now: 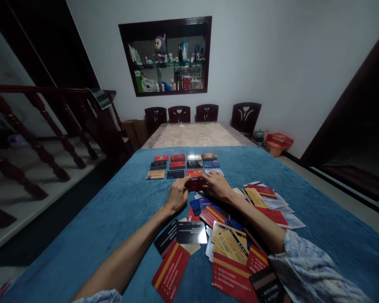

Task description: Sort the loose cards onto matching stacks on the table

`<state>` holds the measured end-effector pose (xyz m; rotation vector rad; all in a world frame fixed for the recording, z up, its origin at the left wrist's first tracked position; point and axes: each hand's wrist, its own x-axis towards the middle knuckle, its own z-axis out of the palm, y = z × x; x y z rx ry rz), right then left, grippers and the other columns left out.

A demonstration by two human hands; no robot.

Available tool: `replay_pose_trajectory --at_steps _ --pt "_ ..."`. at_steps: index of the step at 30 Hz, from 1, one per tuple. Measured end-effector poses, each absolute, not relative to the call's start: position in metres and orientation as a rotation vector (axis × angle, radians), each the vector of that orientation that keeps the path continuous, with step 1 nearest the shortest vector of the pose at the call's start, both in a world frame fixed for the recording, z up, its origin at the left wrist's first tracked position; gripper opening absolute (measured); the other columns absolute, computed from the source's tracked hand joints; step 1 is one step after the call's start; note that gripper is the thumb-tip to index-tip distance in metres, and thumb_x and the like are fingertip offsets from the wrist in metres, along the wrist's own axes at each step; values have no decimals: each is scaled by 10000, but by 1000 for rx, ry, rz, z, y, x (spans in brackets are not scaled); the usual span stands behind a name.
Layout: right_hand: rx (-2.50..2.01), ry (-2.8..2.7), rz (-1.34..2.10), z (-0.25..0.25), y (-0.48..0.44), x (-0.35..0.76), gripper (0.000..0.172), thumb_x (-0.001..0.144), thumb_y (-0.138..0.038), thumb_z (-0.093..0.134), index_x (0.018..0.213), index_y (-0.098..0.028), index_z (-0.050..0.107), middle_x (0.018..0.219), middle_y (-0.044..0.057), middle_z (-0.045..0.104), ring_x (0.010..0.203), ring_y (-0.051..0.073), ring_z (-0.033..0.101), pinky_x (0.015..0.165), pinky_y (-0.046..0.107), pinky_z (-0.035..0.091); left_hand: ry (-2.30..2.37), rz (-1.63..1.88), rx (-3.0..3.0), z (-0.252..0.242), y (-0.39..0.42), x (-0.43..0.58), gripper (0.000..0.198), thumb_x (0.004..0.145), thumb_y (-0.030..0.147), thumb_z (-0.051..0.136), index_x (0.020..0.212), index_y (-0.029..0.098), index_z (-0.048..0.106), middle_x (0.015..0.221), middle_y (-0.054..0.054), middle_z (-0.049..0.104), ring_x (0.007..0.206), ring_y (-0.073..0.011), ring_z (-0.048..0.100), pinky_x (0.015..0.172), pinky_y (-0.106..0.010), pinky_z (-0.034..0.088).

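Observation:
Between my left hand (177,194) and my right hand (217,185) is a dark red card (196,184), gripped at its two ends; whether it is one card or a small stack I cannot tell. Just beyond my fingers lies a bright red card (194,173) in the front row of the laid-out cards. That row also has a yellow card (155,174) and a dark blue card (175,174); a pale card (214,171) is partly behind my right hand. Behind it stand stacks, among them a black stack (158,165) and a red stack (177,164).
Loose cards spread near me: a red card (171,271), a black card (191,232), a gold card (232,244). More overlap right of my right forearm, including a white card (293,221). A blue cloth (113,210) covers the table's near part. Chairs (179,114) stand beyond.

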<state>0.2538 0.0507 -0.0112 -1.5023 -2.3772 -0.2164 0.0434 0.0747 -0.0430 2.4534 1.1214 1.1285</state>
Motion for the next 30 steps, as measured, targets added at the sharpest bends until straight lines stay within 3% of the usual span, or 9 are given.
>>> replay_pose_trajectory --at_steps 4,10,23,30 --pt "-1575 -2400 -152 -13 48 255 481 872 -209 630 1345 -226 543 1163 115 674 1067 260 585 859 344 364 1163 1022 2515 -43 72 45 458 795 27 493 1216 185 583 1130 -82 676 1026 -240 583 966 -412 482" --pt "-1621 -2411 -75 -15 48 256 523 900 -204 578 1414 -241 489 1197 115 675 1095 266 596 883 357 370 1229 932 2544 -43 71 46 516 792 32 482 1280 190 534 1136 -84 668 996 -246 592 945 -412 485" --pt "-1580 -2403 -171 -22 56 256 507 907 -218 564 1410 -187 509 1133 142 634 1044 248 562 843 327 387 1173 969 2439 -49 80 44 563 801 72 542 1354 158 489 1309 -132 608 1173 -273 557 1060 -474 429" --pt "-1462 -2398 -173 -28 64 260 591 843 -241 644 1410 -154 502 1105 147 611 987 247 550 815 343 406 1224 941 2420 -49 80 43 581 799 98 590 1367 165 487 1286 -146 610 1208 -289 541 1056 -490 422"
